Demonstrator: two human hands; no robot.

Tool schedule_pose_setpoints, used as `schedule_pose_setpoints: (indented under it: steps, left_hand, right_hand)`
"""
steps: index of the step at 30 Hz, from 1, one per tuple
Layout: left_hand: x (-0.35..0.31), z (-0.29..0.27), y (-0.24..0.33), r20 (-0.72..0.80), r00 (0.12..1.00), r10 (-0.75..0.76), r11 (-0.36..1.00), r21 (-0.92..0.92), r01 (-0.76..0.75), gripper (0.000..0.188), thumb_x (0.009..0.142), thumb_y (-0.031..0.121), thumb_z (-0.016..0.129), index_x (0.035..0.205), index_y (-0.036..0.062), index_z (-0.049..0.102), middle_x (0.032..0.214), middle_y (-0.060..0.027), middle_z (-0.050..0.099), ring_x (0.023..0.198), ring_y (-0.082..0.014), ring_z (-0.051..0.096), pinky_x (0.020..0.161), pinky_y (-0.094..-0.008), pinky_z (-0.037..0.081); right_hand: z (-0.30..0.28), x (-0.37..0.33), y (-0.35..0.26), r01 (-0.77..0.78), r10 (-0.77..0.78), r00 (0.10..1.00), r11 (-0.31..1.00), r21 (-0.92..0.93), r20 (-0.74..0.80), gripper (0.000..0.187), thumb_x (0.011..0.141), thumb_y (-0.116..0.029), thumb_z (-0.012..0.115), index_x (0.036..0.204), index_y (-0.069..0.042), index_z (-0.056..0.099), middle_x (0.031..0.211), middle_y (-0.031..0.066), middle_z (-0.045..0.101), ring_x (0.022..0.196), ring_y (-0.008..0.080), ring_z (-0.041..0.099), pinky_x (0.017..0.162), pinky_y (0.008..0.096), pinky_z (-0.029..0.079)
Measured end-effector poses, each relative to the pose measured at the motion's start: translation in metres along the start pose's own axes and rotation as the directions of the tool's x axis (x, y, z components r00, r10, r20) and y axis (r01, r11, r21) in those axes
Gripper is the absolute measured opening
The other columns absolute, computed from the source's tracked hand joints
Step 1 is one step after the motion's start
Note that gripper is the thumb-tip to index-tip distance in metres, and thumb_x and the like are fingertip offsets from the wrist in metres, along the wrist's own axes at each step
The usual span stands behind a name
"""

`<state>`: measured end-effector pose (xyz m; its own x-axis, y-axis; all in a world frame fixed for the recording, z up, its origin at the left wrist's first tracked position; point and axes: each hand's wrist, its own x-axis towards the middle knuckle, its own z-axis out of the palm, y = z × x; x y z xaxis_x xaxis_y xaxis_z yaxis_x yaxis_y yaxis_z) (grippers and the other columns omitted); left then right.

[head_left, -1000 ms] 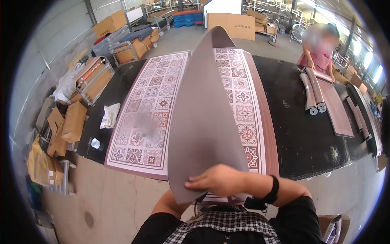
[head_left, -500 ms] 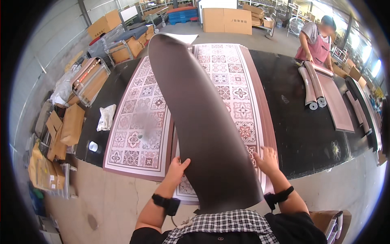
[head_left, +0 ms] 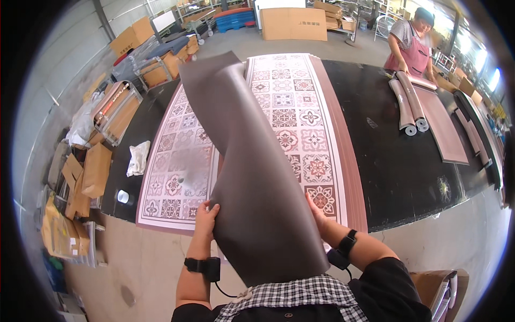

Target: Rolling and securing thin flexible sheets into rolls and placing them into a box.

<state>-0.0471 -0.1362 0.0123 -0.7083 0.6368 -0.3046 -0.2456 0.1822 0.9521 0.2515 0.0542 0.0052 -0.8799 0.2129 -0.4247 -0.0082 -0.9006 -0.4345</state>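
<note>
A long mat (head_left: 257,177) with a plain dark brown face toward me rises lengthwise over the table, bent and twisted at its far end. My left hand (head_left: 205,221) grips its left edge, thumb on the brown face. At the right edge, my right hand (head_left: 317,214) holds the mat, its fingers partly hidden. Under it lie two piles of patterned mats with tile prints, the left pile (head_left: 174,182) and the right pile (head_left: 316,134). The raised mat covers the gap between them, and its near end reaches my checked apron (head_left: 300,292).
The black table (head_left: 370,161) carries a white cloth (head_left: 138,158) and a small white cup (head_left: 123,196) at left. At right, a person (head_left: 410,48) handles rolled mats (head_left: 412,107) beside a flat mat (head_left: 442,129). Cardboard boxes (head_left: 96,169) stand along the left.
My right hand has moved left and closed on the mat's right edge. My left hand has shifted left and slightly away. The mat's far end has twisted and swung left.
</note>
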Motion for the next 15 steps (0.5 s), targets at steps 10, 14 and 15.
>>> schedule_pose_setpoints:
  steps: [10,14,15]
  left_hand:
    - [-0.021,-0.049,0.072,0.051,0.997,0.059,0.997,-0.051,-0.056,0.043,0.094,0.021,0.061,0.129,-0.0027,0.054,0.115,-0.0167,0.064,0.103,-0.0262,0.065,0.091,-0.0364,0.053]
    - [0.020,-0.080,0.084,-0.141,0.970,0.199,0.970,0.169,-0.174,0.050,0.091,0.020,0.065,0.131,-0.0069,0.051,0.119,-0.0189,0.062,0.107,-0.0293,0.063,0.094,-0.0383,0.051]
    - [0.031,-0.104,0.082,-0.200,0.950,0.241,0.942,0.283,-0.180,0.051,0.091,0.020,0.066,0.131,-0.0077,0.051,0.120,-0.0193,0.062,0.108,-0.0298,0.062,0.094,-0.0389,0.051]
  right_hand:
    - [0.012,0.034,0.021,-0.100,0.027,0.968,0.953,0.284,0.251,0.097,0.089,-0.083,0.033,0.154,-0.012,0.038,0.156,0.0131,0.041,0.141,0.0301,0.040,0.115,0.0502,0.034]
    - [-0.009,0.052,0.047,0.254,-0.279,0.930,0.958,0.132,0.240,0.096,0.088,-0.083,0.038,0.153,-0.011,0.040,0.156,0.0116,0.042,0.139,0.0280,0.042,0.114,0.0474,0.036]
    - [0.005,0.048,0.047,0.426,-0.390,0.876,0.901,-0.077,0.283,0.096,0.088,-0.082,0.040,0.152,-0.011,0.041,0.156,0.0107,0.043,0.139,0.0269,0.043,0.113,0.0464,0.037]
